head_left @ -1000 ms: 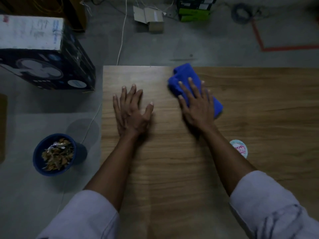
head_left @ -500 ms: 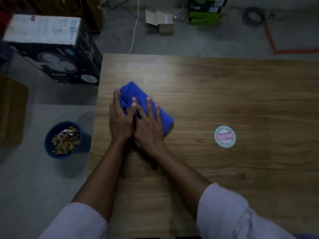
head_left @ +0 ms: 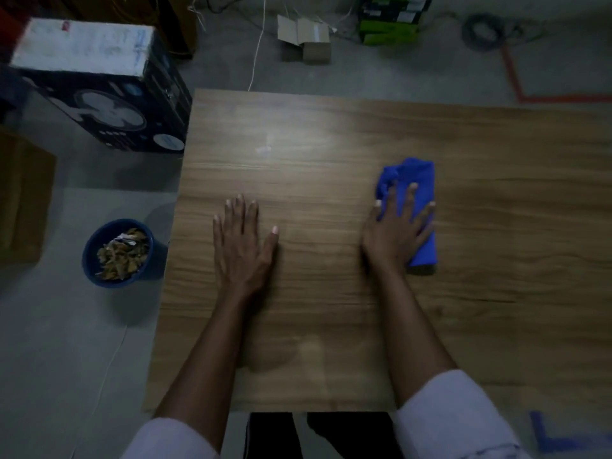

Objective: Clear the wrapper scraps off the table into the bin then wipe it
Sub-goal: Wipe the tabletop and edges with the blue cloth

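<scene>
A folded blue cloth [head_left: 418, 180] lies on the wooden table [head_left: 298, 134] right of centre. My right hand [head_left: 395, 231] presses flat on the cloth with its fingers spread and straight. My left hand [head_left: 240, 241] rests flat on the bare wood near the table's left side, fingers straight. A blue bin [head_left: 114, 253] stands on the floor left of the table and holds brownish wrapper scraps [head_left: 122, 255]. I see no scraps on the table top.
A dark fan box [head_left: 99, 81] stands on the floor at the back left. A small cardboard box [head_left: 306, 36], green boxes [head_left: 390, 23] and cables lie beyond the table's far edge. Orange tape [head_left: 536, 97] marks the floor at the right.
My right hand has slid the blue cloth from beside my left hand to the right across the table. My left hand has stayed flat on the wood. The round sticker is no longer in view.
</scene>
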The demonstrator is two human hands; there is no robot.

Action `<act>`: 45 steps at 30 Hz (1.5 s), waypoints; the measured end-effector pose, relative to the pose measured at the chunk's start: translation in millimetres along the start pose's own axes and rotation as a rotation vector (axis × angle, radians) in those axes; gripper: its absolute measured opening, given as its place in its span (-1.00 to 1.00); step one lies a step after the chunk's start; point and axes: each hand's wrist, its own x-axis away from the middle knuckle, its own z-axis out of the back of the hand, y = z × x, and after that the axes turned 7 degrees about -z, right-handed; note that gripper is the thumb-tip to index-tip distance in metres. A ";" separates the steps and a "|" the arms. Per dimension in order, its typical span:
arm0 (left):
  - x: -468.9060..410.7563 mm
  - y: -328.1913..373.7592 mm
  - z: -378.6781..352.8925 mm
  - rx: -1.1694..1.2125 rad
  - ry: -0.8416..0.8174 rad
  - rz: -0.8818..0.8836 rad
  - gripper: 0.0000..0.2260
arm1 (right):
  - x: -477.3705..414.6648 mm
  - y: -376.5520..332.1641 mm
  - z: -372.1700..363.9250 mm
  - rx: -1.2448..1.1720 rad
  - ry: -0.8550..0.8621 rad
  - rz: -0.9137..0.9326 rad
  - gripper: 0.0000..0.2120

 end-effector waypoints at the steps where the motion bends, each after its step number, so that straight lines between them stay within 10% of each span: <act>1: -1.0 -0.1 -0.4 -0.002 0.005 0.000 -0.32 | 21.0 -18.8 -7.3 -0.020 -0.016 0.082 -0.47; 5: 0.0 -2.9 2.8 0.172 0.103 0.027 -0.32 | 123.6 -69.8 -38.2 0.046 -0.140 0.704 -0.46; 9: 1.9 -13.3 4.2 0.225 0.109 0.015 -0.35 | 111.6 -51.9 -34.0 -0.043 -0.133 0.819 -0.49; 20: 70.4 -11.1 16.4 0.545 0.127 0.143 -0.51 | 60.7 67.1 18.6 -0.023 -0.044 0.000 -0.54; 29: 192.2 -20.3 32.1 0.724 0.176 0.441 -0.35 | 305.4 24.7 -20.1 0.018 -0.324 0.919 -0.40; 39: 226.8 -39.2 30.4 0.319 -0.012 0.076 -0.31 | 210.1 151.5 18.3 0.051 -0.098 0.291 -0.51; 45: 246.5 -51.9 37.7 0.469 -0.002 0.082 -0.35 | 260.0 86.5 13.2 0.001 -0.138 -0.017 -0.46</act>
